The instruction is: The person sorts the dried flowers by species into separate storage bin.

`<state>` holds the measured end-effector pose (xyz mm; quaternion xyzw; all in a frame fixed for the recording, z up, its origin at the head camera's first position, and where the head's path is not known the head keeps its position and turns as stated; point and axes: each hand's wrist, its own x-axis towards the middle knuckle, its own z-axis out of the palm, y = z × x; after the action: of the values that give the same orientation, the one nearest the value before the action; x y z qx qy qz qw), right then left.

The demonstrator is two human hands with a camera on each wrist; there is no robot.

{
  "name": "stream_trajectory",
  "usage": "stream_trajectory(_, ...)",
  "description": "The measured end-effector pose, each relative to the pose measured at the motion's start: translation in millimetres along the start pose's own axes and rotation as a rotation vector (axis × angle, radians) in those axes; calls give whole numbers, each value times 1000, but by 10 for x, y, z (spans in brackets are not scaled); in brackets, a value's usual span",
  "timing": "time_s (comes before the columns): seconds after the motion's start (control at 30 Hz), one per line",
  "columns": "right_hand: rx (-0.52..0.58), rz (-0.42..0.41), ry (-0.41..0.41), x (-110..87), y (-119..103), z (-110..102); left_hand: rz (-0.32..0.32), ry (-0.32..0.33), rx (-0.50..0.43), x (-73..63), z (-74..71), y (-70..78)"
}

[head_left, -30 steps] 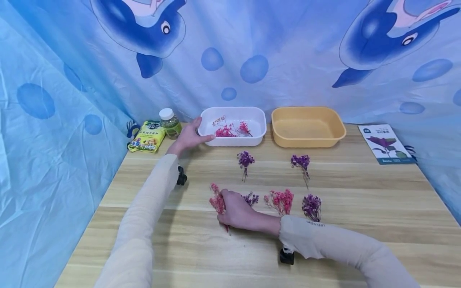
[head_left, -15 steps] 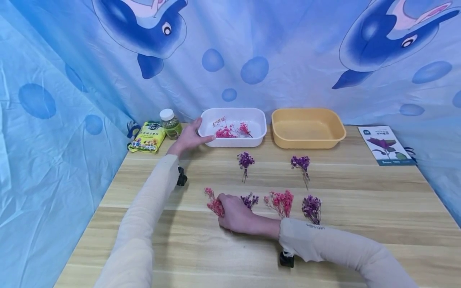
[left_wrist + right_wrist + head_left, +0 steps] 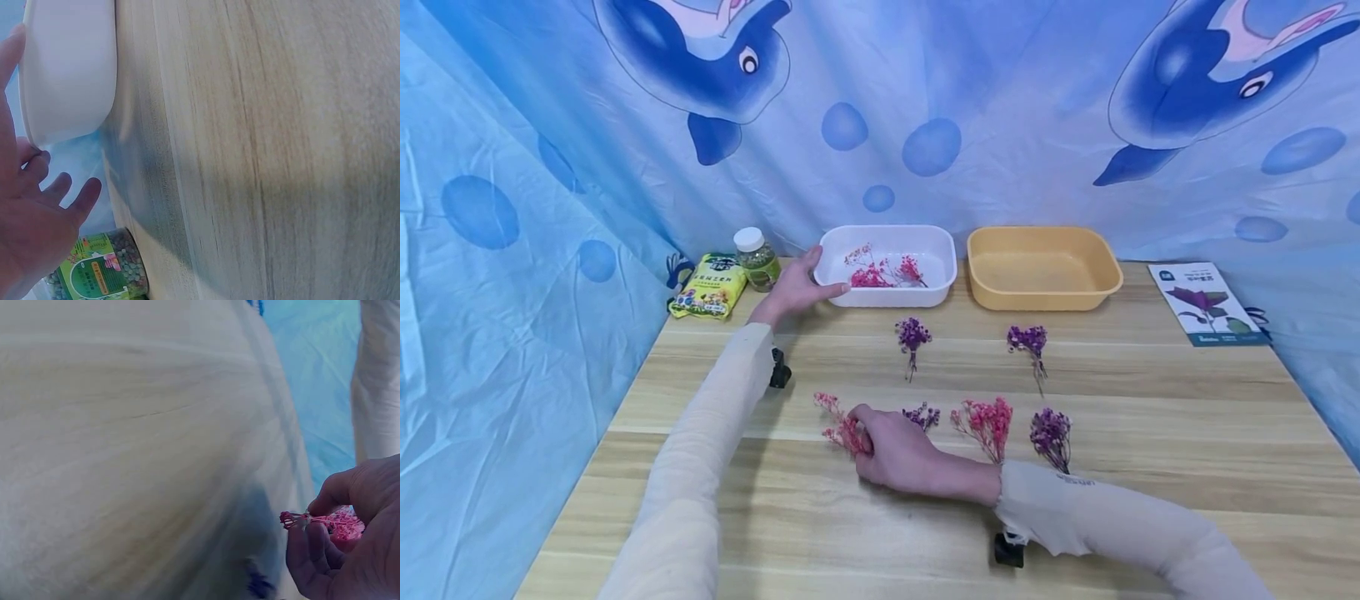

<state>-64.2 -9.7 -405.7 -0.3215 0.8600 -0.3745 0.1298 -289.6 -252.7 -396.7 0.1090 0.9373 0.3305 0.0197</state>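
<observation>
My right hand [image 3: 898,450] pinches the stems of a small pink dried flower bunch [image 3: 842,429] over the table. In the right wrist view, thumb and fingertips close round the thin stems [image 3: 297,519], with the pink blossoms [image 3: 344,522] partly hidden behind the hand. My left hand [image 3: 797,287] is spread at the left end of a white plastic basin [image 3: 887,297], thumb and forefinger at its rim. Several pink sprigs [image 3: 871,275] lie inside that basin. Another pink bunch [image 3: 988,423] and several purple bunches, one [image 3: 920,416] partly behind the right hand, lie on the table.
A yellow basin [image 3: 1045,298] stands right of the white one. At the back left are a yellow printed packet [image 3: 709,287] and a white-capped jar [image 3: 758,262]; a flower-printed leaflet [image 3: 1206,304] lies at the right. A blue curtain [image 3: 880,100] borders the table's back.
The pink bunch in my right hand has turned, its blossoms swinging left and its stems passing out of sight behind the hand. The left hand stays at the white basin.
</observation>
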Motion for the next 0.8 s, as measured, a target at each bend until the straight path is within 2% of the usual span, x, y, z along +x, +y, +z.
stream_trajectory(0.23, 115, -149, 40, 29, -14, -259, 5, 5, -2, 10, -18, -13)
stream_trajectory(0.37, 147, -192, 65, 75, 54, -393, 5, 5, -4, 8, -18, -17)
stream_trajectory(0.6, 133, -130, 70, 136, 161, -638, -6, -1, -20, 0, -8, -32)
stream_trajectory(0.8, 92, -116, 88, 203, 279, -869, -1, 3, -29, 13, 13, -31)
